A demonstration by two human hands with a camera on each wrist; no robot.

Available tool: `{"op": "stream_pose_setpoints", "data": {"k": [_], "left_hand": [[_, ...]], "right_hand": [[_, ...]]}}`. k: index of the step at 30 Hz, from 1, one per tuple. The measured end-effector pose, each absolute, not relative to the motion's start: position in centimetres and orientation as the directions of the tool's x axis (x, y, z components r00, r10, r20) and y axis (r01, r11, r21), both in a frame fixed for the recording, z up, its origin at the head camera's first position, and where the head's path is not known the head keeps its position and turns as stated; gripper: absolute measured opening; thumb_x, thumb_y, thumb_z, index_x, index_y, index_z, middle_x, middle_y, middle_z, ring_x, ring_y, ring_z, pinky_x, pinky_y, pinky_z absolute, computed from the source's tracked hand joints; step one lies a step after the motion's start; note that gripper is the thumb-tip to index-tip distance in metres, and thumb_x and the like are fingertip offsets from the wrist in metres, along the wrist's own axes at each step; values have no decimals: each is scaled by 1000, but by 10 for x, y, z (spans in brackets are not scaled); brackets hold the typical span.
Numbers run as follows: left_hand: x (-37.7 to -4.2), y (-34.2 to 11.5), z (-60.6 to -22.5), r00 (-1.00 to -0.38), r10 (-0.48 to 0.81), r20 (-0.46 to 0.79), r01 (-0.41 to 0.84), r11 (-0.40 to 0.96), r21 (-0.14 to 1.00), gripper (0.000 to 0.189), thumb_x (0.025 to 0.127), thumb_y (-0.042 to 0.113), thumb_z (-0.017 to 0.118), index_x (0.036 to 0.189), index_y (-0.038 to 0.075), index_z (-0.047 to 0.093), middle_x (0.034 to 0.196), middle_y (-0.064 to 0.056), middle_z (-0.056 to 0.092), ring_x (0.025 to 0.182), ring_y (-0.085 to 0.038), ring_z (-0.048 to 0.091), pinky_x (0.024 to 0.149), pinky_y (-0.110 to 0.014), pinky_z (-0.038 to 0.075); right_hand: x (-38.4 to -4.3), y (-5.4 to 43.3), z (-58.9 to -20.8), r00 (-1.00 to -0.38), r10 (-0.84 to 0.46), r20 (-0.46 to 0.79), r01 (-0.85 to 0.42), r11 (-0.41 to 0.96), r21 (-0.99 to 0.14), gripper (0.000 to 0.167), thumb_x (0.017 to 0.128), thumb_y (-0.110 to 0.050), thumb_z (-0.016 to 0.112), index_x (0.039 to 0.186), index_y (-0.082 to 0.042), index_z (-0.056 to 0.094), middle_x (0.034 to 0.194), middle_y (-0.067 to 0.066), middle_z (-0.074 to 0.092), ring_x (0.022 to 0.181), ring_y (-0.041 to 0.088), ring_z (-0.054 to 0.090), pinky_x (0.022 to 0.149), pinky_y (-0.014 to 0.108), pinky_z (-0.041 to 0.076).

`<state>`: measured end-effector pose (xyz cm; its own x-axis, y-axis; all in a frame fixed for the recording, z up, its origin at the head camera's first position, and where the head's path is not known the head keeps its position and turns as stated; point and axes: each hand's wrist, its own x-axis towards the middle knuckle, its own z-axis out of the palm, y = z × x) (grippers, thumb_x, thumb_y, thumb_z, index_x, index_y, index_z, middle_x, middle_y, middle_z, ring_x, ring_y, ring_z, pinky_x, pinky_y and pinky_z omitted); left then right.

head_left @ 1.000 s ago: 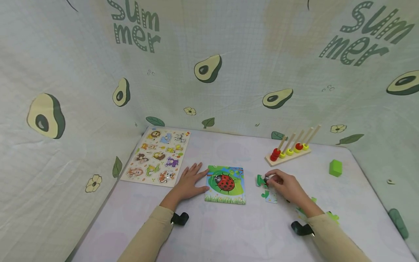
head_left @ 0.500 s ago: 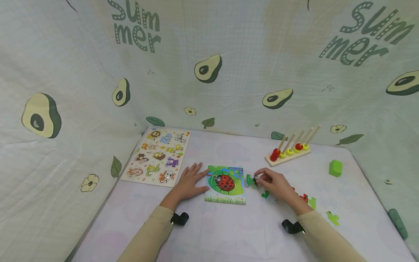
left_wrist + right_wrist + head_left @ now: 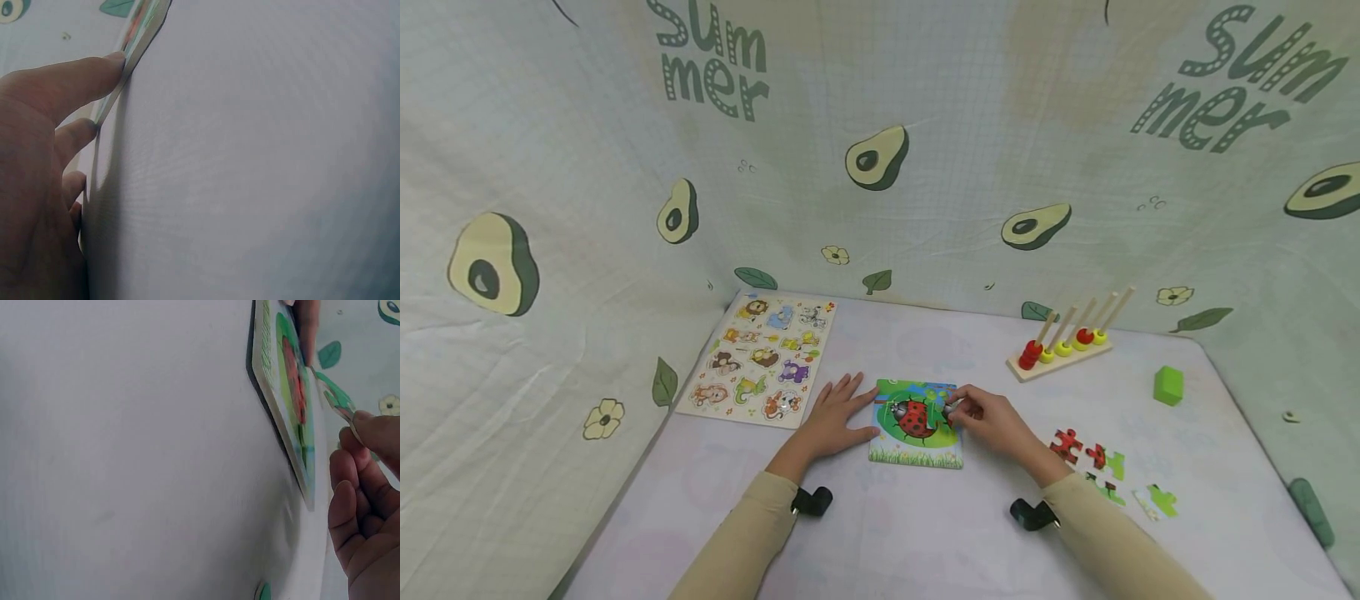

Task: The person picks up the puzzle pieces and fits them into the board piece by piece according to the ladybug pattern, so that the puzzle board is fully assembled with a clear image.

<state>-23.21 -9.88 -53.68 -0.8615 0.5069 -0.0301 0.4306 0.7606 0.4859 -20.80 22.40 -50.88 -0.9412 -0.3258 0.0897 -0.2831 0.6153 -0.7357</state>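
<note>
A square ladybug puzzle board lies on the table in front of the person. My left hand rests beside it with fingers spread, thumb and index fingertip touching its left edge; the left wrist view shows this contact at the board's edge. Over the board's right side, my right hand pinches a jigsaw piece between thumb and fingers. That piece is mostly green with some red, and in the right wrist view it is tilted and held above the board. The other right fingers are curled.
Several loose jigsaw pieces lie right of the right forearm, among them a red one and a green one. A wooden peg counter with red and yellow rings, a green block and an animal puzzle board stand farther off.
My right hand has moved left with the jigsaw piece, from the table beside the board to over its right side. More loose pieces show behind it. The left hand has stayed put.
</note>
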Motion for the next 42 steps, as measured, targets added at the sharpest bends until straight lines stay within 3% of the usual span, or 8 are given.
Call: {"op": "stream_pose_setpoints", "data": {"k": [16, 42], "left_hand": [[-232, -99, -536, -857, 514, -25, 440, 757, 483, 74, 95, 55, 64, 157, 23, 41, 169, -11, 20, 157, -32, 9, 125, -56, 2], [-233, -100, -537, -858, 513, -23, 437, 752, 494, 73, 95, 55, 63, 157, 25, 42, 169, -10, 20, 157, -31, 9, 125, -55, 1]], "right_hand": [[-212, 174, -509, -916, -392, 81, -316, 584, -748, 16, 98, -15, 70, 113, -12, 69, 82, -9, 68, 76, 6, 63, 71, 26, 54], [-221, 143, -520, -919, -388, 76, -333, 657, -676, 17, 99, -17, 69, 113, -10, 69, 81, -9, 60, 68, 6, 52, 62, 26, 48]]}}
